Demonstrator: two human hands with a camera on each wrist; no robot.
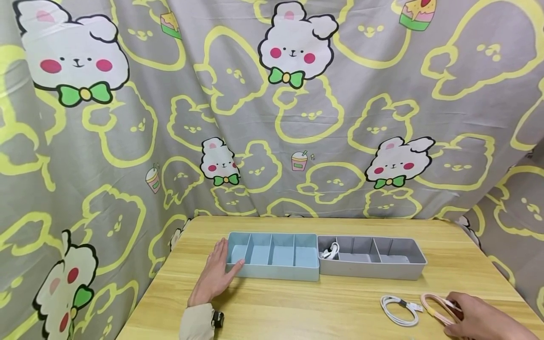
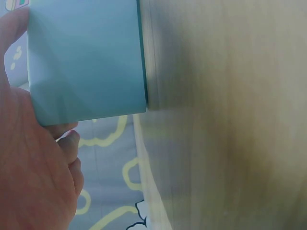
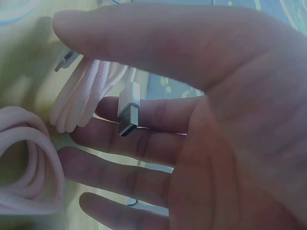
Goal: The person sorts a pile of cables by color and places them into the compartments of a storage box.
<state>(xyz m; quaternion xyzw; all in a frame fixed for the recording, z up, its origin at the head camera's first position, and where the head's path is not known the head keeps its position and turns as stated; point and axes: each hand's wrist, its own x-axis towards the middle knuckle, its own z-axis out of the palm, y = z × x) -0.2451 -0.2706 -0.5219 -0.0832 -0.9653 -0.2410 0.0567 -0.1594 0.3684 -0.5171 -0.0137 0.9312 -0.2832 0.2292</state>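
My left hand (image 1: 217,271) rests at the left end of a light blue divided organizer box (image 1: 276,271). Its thumb lies over the front rim and its fingers reach along the end wall. In the left wrist view, a plain blue wall (image 2: 88,62) of this box is beside the palm. At the lower right, my right hand (image 1: 482,316) is around one end of a coiled pink charging cable (image 1: 434,309). The right wrist view shows loosely spread fingers (image 3: 124,179) and a thumb on either side of the cable, with its USB plug (image 3: 128,110) between them.
A coiled white cable (image 1: 384,311) with a black tie lies left of the pink one. The grey organizer box (image 1: 369,269) adjoins the blue box's right end and holds another white cable (image 1: 333,250) in its left compartment. Patterned curtain (image 1: 314,189) hangs behind the wooden table (image 1: 297,311).
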